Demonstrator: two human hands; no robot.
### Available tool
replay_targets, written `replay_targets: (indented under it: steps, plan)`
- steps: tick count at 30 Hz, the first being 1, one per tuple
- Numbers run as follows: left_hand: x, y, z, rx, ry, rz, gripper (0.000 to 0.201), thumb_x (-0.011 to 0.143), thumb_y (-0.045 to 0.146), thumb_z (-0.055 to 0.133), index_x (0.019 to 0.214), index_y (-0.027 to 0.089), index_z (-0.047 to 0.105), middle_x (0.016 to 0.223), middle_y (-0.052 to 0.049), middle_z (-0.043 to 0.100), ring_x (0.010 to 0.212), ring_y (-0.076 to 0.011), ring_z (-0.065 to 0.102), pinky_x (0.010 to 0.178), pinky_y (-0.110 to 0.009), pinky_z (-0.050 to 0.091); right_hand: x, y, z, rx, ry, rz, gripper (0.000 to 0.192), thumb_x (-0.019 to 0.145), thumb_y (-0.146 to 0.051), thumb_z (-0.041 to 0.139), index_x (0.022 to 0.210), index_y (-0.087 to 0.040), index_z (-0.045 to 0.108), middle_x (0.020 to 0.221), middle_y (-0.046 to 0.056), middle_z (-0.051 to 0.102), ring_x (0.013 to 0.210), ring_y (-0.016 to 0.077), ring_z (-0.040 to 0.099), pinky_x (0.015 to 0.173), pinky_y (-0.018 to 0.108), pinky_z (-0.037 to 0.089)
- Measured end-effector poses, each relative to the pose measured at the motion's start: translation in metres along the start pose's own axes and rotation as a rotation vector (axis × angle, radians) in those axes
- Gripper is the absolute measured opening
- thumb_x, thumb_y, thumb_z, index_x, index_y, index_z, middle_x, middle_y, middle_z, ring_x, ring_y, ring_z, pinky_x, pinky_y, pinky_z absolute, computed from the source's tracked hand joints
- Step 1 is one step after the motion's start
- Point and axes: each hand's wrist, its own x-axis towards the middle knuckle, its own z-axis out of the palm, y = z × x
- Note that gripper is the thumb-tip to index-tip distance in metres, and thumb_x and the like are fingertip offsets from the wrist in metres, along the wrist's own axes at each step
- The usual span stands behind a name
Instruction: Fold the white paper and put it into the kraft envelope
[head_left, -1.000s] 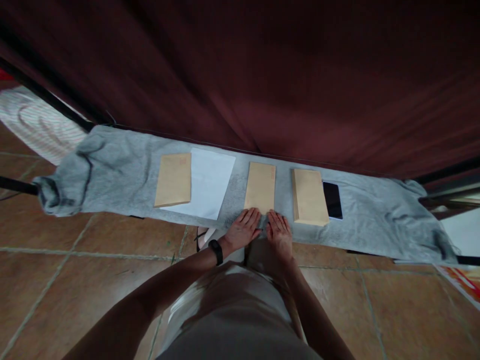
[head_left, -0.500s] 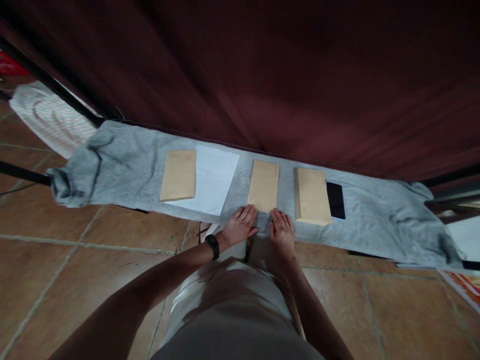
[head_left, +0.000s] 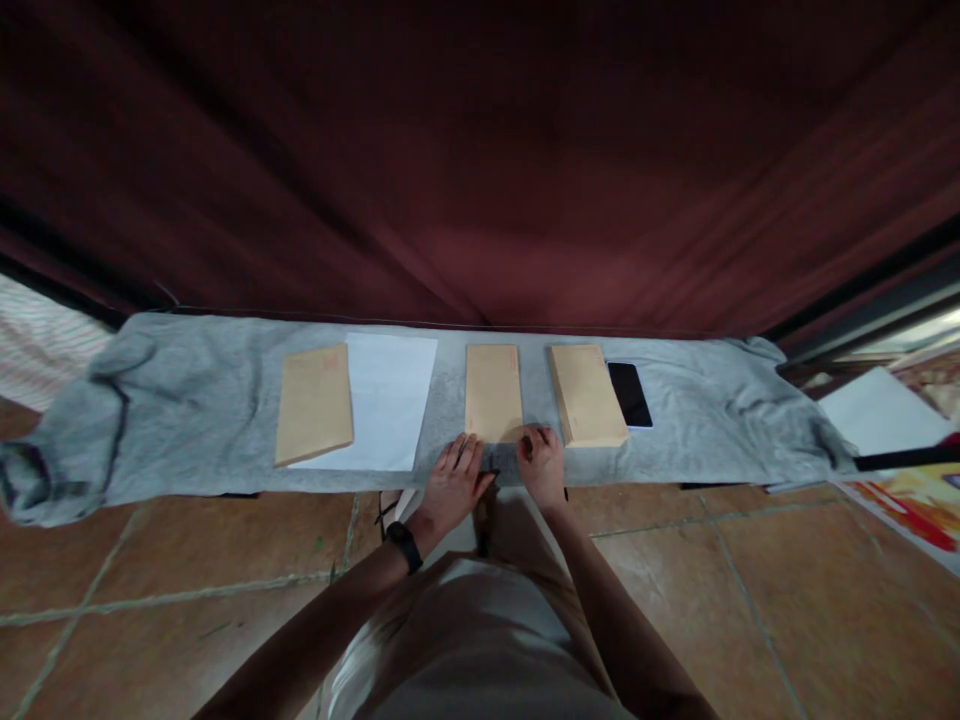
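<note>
Centre envelope [head_left: 493,390] flat on grey cloth [head_left: 697,420]. Judged light, bendable, crease-prone; best taken by near corners. My left hand [head_left: 451,482]: fingers extended, near-left corner. My right hand [head_left: 541,465]: curled, near-right; pinch unconfirmable.

1 L hand [head_left: 454,480], 1 R hand [head_left: 541,467], that's 2 in tot., & just 1 dark wristband [head_left: 405,547] between the pair! Over to the brown envelopes [head_left: 493,392]: 3 lots, folks, 1 middle lot, 1 left lot [head_left: 313,405], 1 right lot [head_left: 589,398]! No. per lot can't be told, tho the right lot shows several edges, so def. more than 1 there! White paper [head_left: 390,400], 1 sheet showing! Phone [head_left: 629,393], qty 1! Grey cloth [head_left: 705,420], striped cloth [head_left: 45,345], maroon curtain [head_left: 480,180], 1 of each! Red-&-yellow print [head_left: 915,500], 1 again! Floor tiles [head_left: 652,590], several, but edges cut off, exact no. n/a!
</note>
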Motion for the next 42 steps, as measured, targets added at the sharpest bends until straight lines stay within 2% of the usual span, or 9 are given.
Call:
replay_targets:
  steps: [5,10,15,18,20,25,30,36,42]
  plan:
    - [0.001,-0.002,0.001,-0.129,0.062,-0.057,0.044,0.102,0.033,0.049,0.141,0.017,0.056,0.146,-0.014,0.059,0.142,-0.0301,0.049,0.116,-0.050,0.042,0.014,-0.003,0.004,0.453,-0.033,0.266,0.019,0.084,-0.034,0.057,0.095,-0.020,0.066,0.088,0.007,0.067,0.082,0.0216,0.064,0.080,0.037,0.054]
    - [0.008,-0.008,0.004,-0.427,0.167,-0.176,0.042,0.104,0.033,0.042,0.142,0.019,0.054,0.148,-0.013,0.056,0.140,-0.0257,0.050,0.118,-0.049,0.042,0.016,-0.017,0.015,0.881,-0.098,0.531,0.034,0.076,-0.053,0.063,0.092,-0.024,0.053,0.071,-0.001,0.065,0.062,0.0205,0.066,0.055,0.034,0.057]
    - [0.021,-0.022,0.012,-0.803,0.260,-0.536,0.045,0.096,0.040,0.054,0.136,0.021,0.057,0.142,-0.013,0.061,0.132,-0.0261,0.058,0.114,-0.047,0.045,0.015,-0.027,0.016,1.179,-0.085,0.633,0.044,0.063,-0.052,0.080,0.085,-0.024,0.053,0.068,-0.003,0.063,0.059,0.0175,0.066,0.053,0.030,0.057]
    - [0.030,-0.028,0.011,-1.012,0.221,-0.712,0.047,0.089,0.043,0.060,0.130,0.019,0.060,0.127,-0.013,0.069,0.118,-0.0250,0.067,0.107,-0.044,0.051,0.015,-0.026,0.005,1.212,-0.080,0.611,0.044,0.062,-0.054,0.081,0.082,-0.024,0.055,0.065,-0.004,0.062,0.057,0.0160,0.065,0.053,0.030,0.057]
    - [0.037,-0.025,0.006,-1.092,0.172,-0.741,0.049,0.084,0.044,0.066,0.127,0.020,0.062,0.114,-0.010,0.073,0.109,-0.0235,0.070,0.102,-0.042,0.053,0.014,-0.024,-0.003,1.229,-0.095,0.588,0.044,0.064,-0.055,0.081,0.082,-0.024,0.055,0.064,-0.004,0.061,0.056,0.0151,0.064,0.053,0.029,0.056]
    - [0.061,0.001,-0.011,-1.284,0.013,-0.703,0.044,0.072,0.039,0.072,0.111,0.020,0.068,0.097,-0.004,0.077,0.086,-0.0199,0.071,0.078,-0.033,0.056,0.014,-0.013,-0.024,1.224,-0.071,0.551,0.044,0.068,-0.057,0.077,0.086,-0.024,0.056,0.066,-0.005,0.061,0.056,0.0145,0.062,0.052,0.027,0.053]
    - [0.096,0.041,-0.014,-1.337,-0.047,-0.616,0.033,0.065,0.032,0.071,0.094,0.017,0.070,0.076,0.001,0.071,0.064,-0.0126,0.061,0.059,-0.023,0.046,0.021,0.018,-0.053,1.043,0.102,0.487,0.032,0.075,-0.050,0.070,0.090,-0.024,0.060,0.064,-0.006,0.059,0.054,0.0130,0.055,0.051,0.025,0.047]
    - [0.139,0.089,0.005,-1.338,-0.113,-0.479,0.024,0.068,0.027,0.068,0.089,0.016,0.066,0.068,0.002,0.065,0.059,-0.0107,0.056,0.056,-0.022,0.041,0.028,0.068,-0.088,0.838,0.277,0.486,0.033,0.079,-0.048,0.066,0.095,-0.020,0.064,0.062,-0.006,0.054,0.054,0.0124,0.050,0.052,0.025,0.042]
    - [0.167,0.121,0.039,-1.231,-0.153,-0.525,0.034,0.069,0.025,0.070,0.102,0.016,0.064,0.064,0.004,0.062,0.055,-0.0112,0.056,0.054,-0.022,0.041,0.028,0.101,-0.101,0.785,0.324,0.574,0.047,0.076,-0.055,0.062,0.103,-0.016,0.065,0.057,-0.007,0.051,0.049,0.0115,0.045,0.047,0.023,0.037]
